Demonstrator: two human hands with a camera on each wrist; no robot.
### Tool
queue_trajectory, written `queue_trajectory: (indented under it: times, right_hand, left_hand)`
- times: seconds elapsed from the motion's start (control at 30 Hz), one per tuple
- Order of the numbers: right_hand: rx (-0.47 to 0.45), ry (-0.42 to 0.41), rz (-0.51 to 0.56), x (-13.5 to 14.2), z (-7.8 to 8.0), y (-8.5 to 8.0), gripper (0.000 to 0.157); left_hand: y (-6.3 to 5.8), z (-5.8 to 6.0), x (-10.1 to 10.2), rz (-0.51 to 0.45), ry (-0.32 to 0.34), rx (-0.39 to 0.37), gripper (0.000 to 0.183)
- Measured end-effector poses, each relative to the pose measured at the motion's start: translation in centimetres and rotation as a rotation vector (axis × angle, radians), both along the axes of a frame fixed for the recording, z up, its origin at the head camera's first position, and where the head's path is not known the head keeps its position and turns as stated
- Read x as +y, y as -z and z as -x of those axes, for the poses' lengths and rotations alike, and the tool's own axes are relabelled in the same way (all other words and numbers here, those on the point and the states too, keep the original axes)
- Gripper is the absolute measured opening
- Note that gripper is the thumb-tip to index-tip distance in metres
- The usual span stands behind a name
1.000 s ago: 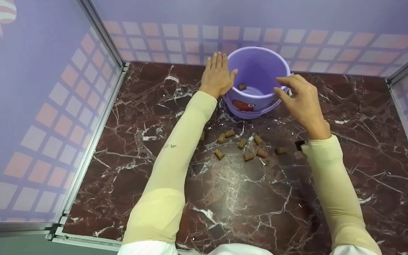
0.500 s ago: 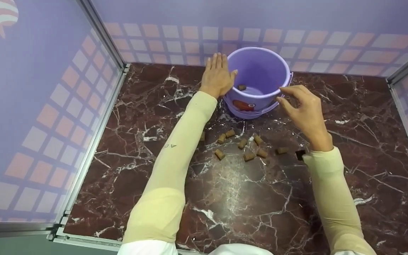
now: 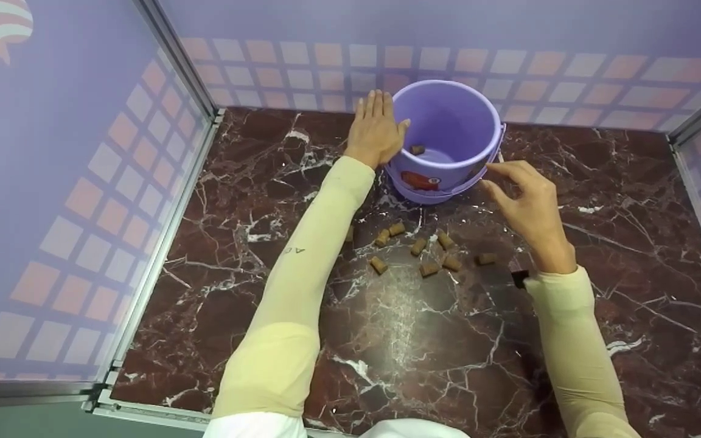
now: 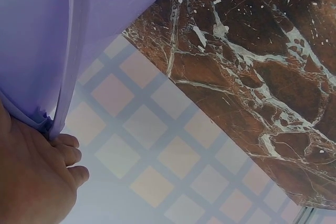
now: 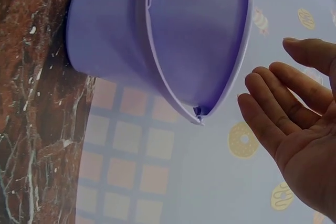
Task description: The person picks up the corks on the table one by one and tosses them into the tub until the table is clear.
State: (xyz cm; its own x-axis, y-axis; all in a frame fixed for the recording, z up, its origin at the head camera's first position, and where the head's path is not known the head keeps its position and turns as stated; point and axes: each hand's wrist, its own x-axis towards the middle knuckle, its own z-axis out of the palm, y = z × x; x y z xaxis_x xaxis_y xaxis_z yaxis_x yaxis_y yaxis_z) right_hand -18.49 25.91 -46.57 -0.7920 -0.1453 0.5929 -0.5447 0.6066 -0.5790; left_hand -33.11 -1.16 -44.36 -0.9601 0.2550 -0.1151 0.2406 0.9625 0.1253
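Note:
A purple bucket [image 3: 423,176] stands upright by the back wall, with a brown cork [image 3: 417,149] inside it. My left hand [image 3: 376,131] rests against the bucket's left side, fingers straight and thumb at the rim. In the left wrist view, that hand [image 4: 37,177] touches the bucket near the end of its handle [image 4: 71,61]. To the right of the bucket, my right hand [image 3: 530,204] hangs above the table, holding nothing. Its fingers are relaxed and apart from the bucket in the right wrist view. Several corks [image 3: 418,246] lie scattered in front of the bucket.
A dark red marbled table [image 3: 253,328] carries everything. Purple panels with printed squares enclose it at the left [image 3: 83,201], back [image 3: 302,61] and right. One cork [image 3: 349,234] is partly hidden by the left sleeve [image 3: 302,255].
My right hand has drawn away from above the bucket's right rim, moving toward me and slightly right. My left hand and the bucket have stayed in place, as have the corks.

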Motion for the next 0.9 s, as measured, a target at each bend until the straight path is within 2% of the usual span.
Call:
queue_trajectory:
  times: [0.37, 0.9]
  right_hand:
    - [-0.067, 0.014, -0.008, 1.1, -1.1, 1.4, 0.028]
    - [-0.133, 0.049, -0.005, 2.6, -2.1, 3.3, 0.029]
  left_hand:
    - [0.1, -0.2, -0.1, 0.011, 0.014, -0.002, 0.076]
    - [-0.2, -0.3, 0.0, -0.020, -0.005, -0.023, 0.075]
